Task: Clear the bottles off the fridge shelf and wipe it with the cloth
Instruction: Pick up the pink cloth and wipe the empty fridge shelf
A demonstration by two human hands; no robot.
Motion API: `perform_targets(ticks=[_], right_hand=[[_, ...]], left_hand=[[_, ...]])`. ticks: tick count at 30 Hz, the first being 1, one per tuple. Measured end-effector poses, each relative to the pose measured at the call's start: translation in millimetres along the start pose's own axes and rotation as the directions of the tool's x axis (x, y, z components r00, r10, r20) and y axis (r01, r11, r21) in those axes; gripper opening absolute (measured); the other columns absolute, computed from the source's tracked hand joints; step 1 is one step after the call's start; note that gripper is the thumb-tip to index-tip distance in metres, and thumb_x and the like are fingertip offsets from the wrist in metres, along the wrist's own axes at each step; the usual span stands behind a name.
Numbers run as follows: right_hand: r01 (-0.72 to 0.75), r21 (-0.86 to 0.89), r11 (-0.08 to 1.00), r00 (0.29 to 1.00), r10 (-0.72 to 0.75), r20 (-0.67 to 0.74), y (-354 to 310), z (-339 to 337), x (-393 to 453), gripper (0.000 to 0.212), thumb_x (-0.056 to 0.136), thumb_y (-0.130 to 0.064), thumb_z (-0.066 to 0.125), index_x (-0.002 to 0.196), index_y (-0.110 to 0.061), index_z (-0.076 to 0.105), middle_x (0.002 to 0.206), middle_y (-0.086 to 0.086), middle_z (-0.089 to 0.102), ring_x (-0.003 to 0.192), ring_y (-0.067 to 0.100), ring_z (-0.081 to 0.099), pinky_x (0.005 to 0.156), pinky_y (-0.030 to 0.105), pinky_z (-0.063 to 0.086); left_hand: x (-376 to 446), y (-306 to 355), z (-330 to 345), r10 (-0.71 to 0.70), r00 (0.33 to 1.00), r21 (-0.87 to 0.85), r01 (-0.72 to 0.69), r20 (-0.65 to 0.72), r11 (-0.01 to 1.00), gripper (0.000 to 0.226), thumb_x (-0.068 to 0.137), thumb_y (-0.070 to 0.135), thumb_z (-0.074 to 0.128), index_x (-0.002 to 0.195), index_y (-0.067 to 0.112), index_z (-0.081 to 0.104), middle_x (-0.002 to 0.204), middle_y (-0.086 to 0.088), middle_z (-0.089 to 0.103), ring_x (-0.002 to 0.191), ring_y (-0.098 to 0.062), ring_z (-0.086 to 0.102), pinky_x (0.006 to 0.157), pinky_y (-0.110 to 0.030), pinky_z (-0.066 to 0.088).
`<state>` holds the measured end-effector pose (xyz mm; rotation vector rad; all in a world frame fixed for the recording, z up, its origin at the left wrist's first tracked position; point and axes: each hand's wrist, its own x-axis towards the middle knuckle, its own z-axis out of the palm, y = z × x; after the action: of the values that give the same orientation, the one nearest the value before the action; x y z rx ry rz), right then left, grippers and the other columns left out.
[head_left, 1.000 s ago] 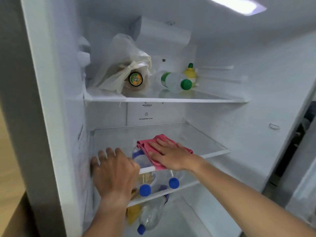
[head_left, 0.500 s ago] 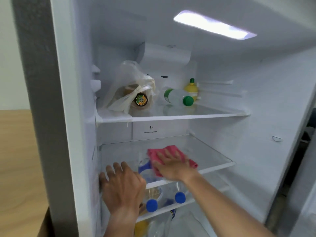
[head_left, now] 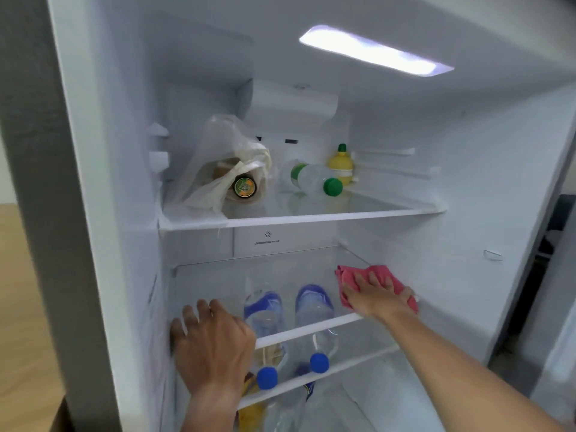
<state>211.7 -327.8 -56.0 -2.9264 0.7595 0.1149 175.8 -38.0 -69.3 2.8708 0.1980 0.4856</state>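
Observation:
The middle glass shelf (head_left: pixel 249 275) of the open fridge has no bottles on it. My right hand (head_left: pixel 377 296) lies flat on a pink cloth (head_left: pixel 378 272) at the shelf's right side, close to the fridge wall. My left hand (head_left: pixel 212 341) grips the shelf's front left corner. Through the glass I see two clear bottles with blue labels and blue caps (head_left: pixel 314 310) lying on the shelf below.
The top shelf (head_left: pixel 311 218) holds a plastic bag with a jar (head_left: pixel 230 169), a lying bottle with a green cap (head_left: pixel 314 179) and a yellow lemon-shaped bottle (head_left: pixel 341 163). More bottles lie lower down (head_left: pixel 280 410). A wooden surface (head_left: pixel 18 307) is at the left.
My right hand has slid the pink cloth from the shelf's middle front to its right side. My left hand stays at the front left corner. The view has tilted upward.

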Motion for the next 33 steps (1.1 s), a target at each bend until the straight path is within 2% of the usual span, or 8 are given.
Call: perform_targets(ticks=[6,11,15,17,20,23,27,33], right_hand=[[0.276,-0.006,0.961,0.961,-0.276,0.017,-106.6,7.1,-14.9,0.071,0.093,-0.072,0.01,0.156,-0.043,-0.004,0.167,-0.001,-0.01,0.15,0.039,-0.012,0.112,0.07,-0.007],[0.599,-0.015,0.801,0.8,-0.597,0.057,-204.6,17.3,-21.8,0.066,0.096,-0.067,0.018,0.157,-0.043,0.008,0.168,-0.004,-0.002,0.152,0.036,-0.008,0.112,0.07,-0.01],[0.693,-0.043,0.719,0.72,-0.69,0.073,-203.0,13.1,-1.8,0.064,0.098,-0.063,0.018,0.158,-0.04,0.01,0.168,-0.008,0.001,0.154,0.024,-0.003,0.117,0.063,-0.001],[0.677,-0.063,0.733,0.736,-0.673,0.077,-181.5,4.5,18.1,0.063,0.099,-0.059,0.02,0.158,-0.036,0.014,0.168,-0.007,0.005,0.153,0.022,-0.001,0.118,0.061,0.006],[0.502,0.048,0.864,0.864,-0.503,0.009,-132.2,-7.0,55.0,0.063,0.099,-0.063,0.02,0.157,-0.042,0.01,0.167,-0.01,0.006,0.153,0.018,-0.003,0.119,0.058,0.006],[0.334,-0.021,0.942,0.942,-0.335,-0.016,-67.8,-13.2,89.7,0.064,0.099,-0.063,0.013,0.158,-0.04,0.001,0.167,-0.01,0.0,0.153,0.019,-0.005,0.121,0.051,0.002],[0.267,-0.123,0.956,0.962,-0.271,-0.014,-18.5,-10.8,108.5,0.064,0.102,-0.053,0.01,0.16,-0.027,0.005,0.168,0.001,0.003,0.153,0.022,-0.001,0.122,0.045,0.005],[0.182,-0.015,0.983,0.983,-0.182,-0.016,-19.2,0.9,49.3,0.073,0.093,-0.07,0.01,0.158,-0.037,0.001,0.168,-0.001,-0.005,0.153,0.029,-0.006,0.12,0.057,-0.002]], left_hand=[[-0.5,0.1,0.9,0.015,1.0,0.011,-0.015,0.013,1.0,0.047,0.09,0.03,0.026,0.117,0.018,0.062,0.13,-0.003,0.061,0.129,-0.024,0.05,0.109,-0.042,0.036],[1.7,0.3,1.8,-0.003,1.0,-0.003,0.003,0.013,1.0,0.05,0.086,0.026,0.026,0.115,0.017,0.065,0.123,-0.002,0.065,0.126,-0.025,0.053,0.106,-0.04,0.037],[1.7,-2.1,3.7,0.006,1.0,0.004,-0.006,0.015,1.0,0.045,0.083,0.026,0.031,0.108,0.017,0.067,0.116,-0.002,0.067,0.12,-0.025,0.056,0.103,-0.041,0.039],[2.3,0.3,4.4,-0.005,1.0,0.017,0.004,0.015,1.0,0.049,0.084,0.029,0.031,0.119,0.02,0.065,0.127,-0.001,0.064,0.128,-0.024,0.053,0.108,-0.041,0.036],[4.9,3.0,5.5,-0.016,0.999,0.026,0.015,0.029,1.0,0.061,0.086,0.033,0.025,0.14,0.023,0.053,0.149,0.002,0.051,0.143,-0.021,0.041,0.117,-0.04,0.029],[9.1,2.3,9.2,0.021,1.0,0.025,-0.021,0.007,0.999,0.067,0.088,0.038,0.014,0.149,0.028,0.038,0.159,0.006,0.037,0.149,-0.017,0.031,0.121,-0.039,0.025],[9.3,-0.1,8.6,0.031,0.999,0.029,-0.031,0.005,0.999,0.059,0.092,0.038,0.024,0.147,0.027,0.041,0.157,0.005,0.04,0.147,-0.018,0.034,0.12,-0.04,0.027],[1.7,2.4,-0.6,0.019,0.999,-0.005,-0.019,0.029,1.0,0.047,0.09,0.03,0.03,0.123,0.019,0.062,0.133,-0.001,0.061,0.132,-0.023,0.049,0.112,-0.043,0.035]])
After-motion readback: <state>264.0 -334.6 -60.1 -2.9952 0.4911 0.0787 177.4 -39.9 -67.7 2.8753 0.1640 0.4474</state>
